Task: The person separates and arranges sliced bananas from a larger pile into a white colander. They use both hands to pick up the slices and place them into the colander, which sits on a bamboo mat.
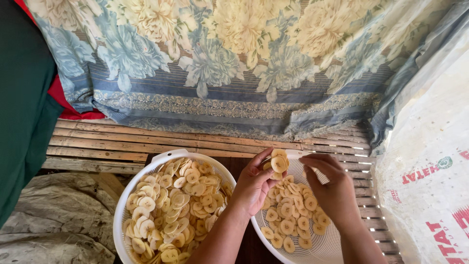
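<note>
The left hand (pixel 254 183) grips a small stack of banana slices (pixel 277 164), the right hand (pixel 328 188) hangs loosely curled and empty above the partly filled right basket (pixel 320 247), while the left basket (pixel 128 203) remains heaped.

Perforated plastic basket (pixel 146 172), slatted bamboo bench (pixel 122 144)

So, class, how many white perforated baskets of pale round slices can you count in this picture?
2. One white basket, heaped with slices, sits at lower left. The other basket, partly filled, lies under the left hand and right hand. None others show.
</note>
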